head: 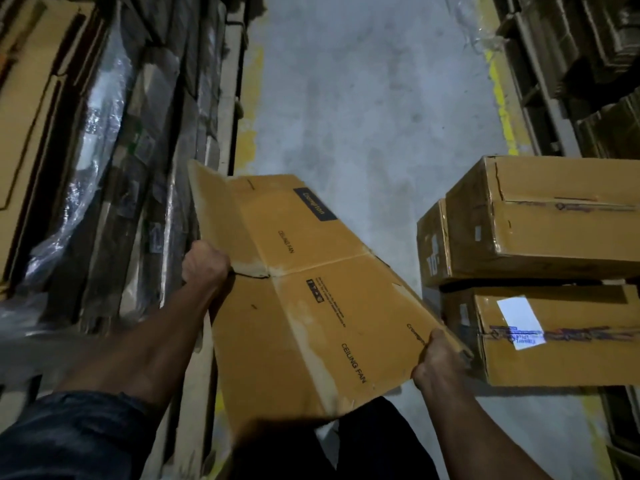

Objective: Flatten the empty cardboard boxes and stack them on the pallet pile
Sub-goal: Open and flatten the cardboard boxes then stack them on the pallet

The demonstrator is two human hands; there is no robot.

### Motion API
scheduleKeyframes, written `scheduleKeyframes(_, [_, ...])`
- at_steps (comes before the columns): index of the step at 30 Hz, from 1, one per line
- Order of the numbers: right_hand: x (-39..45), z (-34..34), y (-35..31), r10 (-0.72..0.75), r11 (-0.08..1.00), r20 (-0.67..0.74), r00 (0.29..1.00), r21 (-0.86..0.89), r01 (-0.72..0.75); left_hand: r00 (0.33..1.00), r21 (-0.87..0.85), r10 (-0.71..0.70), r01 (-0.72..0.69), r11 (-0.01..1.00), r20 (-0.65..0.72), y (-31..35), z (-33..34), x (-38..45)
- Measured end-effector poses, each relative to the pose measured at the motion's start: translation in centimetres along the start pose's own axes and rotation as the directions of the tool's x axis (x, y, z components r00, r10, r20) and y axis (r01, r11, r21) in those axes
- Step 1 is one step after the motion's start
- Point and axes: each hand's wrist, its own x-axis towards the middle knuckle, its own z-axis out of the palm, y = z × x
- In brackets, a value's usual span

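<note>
Cardboard box (pixel 311 296), printed "CEILING FAN" and already collapsed into a flat sheet, is carried at waist height between a worker's two hands in a dim warehouse aisle. The left hand (pixel 205 263) grips the sheet's left edge at a torn crease, fingers curled round the board; the right hand (pixel 438 358) pinches its lower right corner, thumb on top. One end flap (pixel 207 202) stands up slightly at the far left of the sheet, so the flattening looks all but finished.

Just beside the right hand sit two taped boxes (pixel 554 271), one on top of the other on the concrete floor (pixel 363 98); both are upright and closed, and whether they are empty cannot be told from here. To the left, close against the sheet, rises a tall stack of flattened cardboard (pixel 138 168) partly wrapped in clear plastic film (pixel 97 133), apparently the pallet pile. Farther off, yellow floor lines (pixel 502 98) edge the aisle, with more stacked cardboard (pixel 588 46) on the right.

By the look of it, this sheet has yet to be laid on the pile, and any empty boxes remaining have still to be broken down.
</note>
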Motion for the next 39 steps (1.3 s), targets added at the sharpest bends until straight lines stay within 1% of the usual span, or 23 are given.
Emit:
scheduleKeyframes(2, [1.6,-1.3,0.3,0.015,1.000,-0.042,0.999,0.009,-0.015,0.997,-0.043,0.033,-0.036,0.998,-0.063,0.6,-0.8,-1.7])
scheduleKeyframes(4, [3.1,-2.5,0.5,0.011,1.000,-0.034,0.999,-0.005,-0.011,0.990,-0.082,0.071,-0.082,0.993,-0.124,1.2,-2.1,-3.4])
scheduleKeyframes(6, [1.5,-3.3,-0.2,0.020,1.000,-0.004,1.000,-0.018,-0.021,0.976,-0.136,0.103,-0.130,0.982,-0.191,1.9,-4.1,-5.5])
scheduleKeyframes(9, [-2.3,-3.7,-2.1,-0.023,0.997,-0.003,1.000,-0.079,0.023,0.952,-0.238,0.115,-0.185,0.953,-0.283,2.6,-7.7,-8.4])
scheduleKeyframes(16, [-8.9,-2.3,-5.6,-0.113,0.992,0.168,0.979,-0.037,0.121,0.859,-0.432,0.028,-0.285,0.856,-0.510,1.7,-15.5,-12.6])
scheduleKeyframes(21, [-12.9,0.1,-6.5,-0.170,0.978,0.270,0.948,-0.072,0.196,0.779,-0.520,-0.087,-0.326,0.789,-0.621,-0.6,-19.7,-14.5])
scheduleKeyframes(25, [-16.5,3.3,-6.4,-0.195,0.972,0.349,0.917,-0.059,0.229,0.730,-0.578,-0.150,-0.378,0.723,-0.666,-2.9,-23.0,-14.1])
scheduleKeyframes(30, [-21.5,8.8,-5.3,-0.232,0.957,0.472,0.850,-0.044,0.286,0.645,-0.635,-0.273,-0.431,0.641,-0.714,-6.2,-27.8,-12.4])
scheduleKeyframes(33, [-25.1,13.1,-4.3,-0.245,0.947,0.576,0.780,-0.032,0.321,0.612,-0.695,-0.376,-0.441,0.568,-0.696,-8.8,-30.2,-9.9])
scheduleKeyframes(35, [-27.1,16.0,-3.5,-0.249,0.942,0.647,0.721,-0.010,0.335,0.589,-0.726,-0.446,-0.419,0.545,-0.674,-10.3,-31.0,-7.8])
scheduleKeyframes(36, [-28.2,17.8,-2.9,-0.247,0.940,0.682,0.689,-0.004,0.341,0.581,-0.746,-0.485,-0.390,0.540,-0.654,-11.1,-31.6,-6.6])
scheduleKeyframes(37, [-28.9,19.3,-2.3,-0.242,0.935,0.708,0.664,-0.012,0.353,0.595,-0.780,-0.522,-0.339,0.526,-0.611,-11.8,-31.9,-5.6])
scheduleKeyframes(38, [-29.8,21.0,-1.5,-0.240,0.927,0.729,0.641,-0.024,0.375,0.614,-0.815,-0.555,-0.296,0.498,-0.561,-12.6,-32.4,-4.5])
scheduleKeyframes(39, [-30.5,22.3,-1.0,-0.239,0.918,0.749,0.618,-0.034,0.396,0.647,-0.851,-0.574,-0.249,0.462,-0.502,-13.5,-32.6,-3.3])
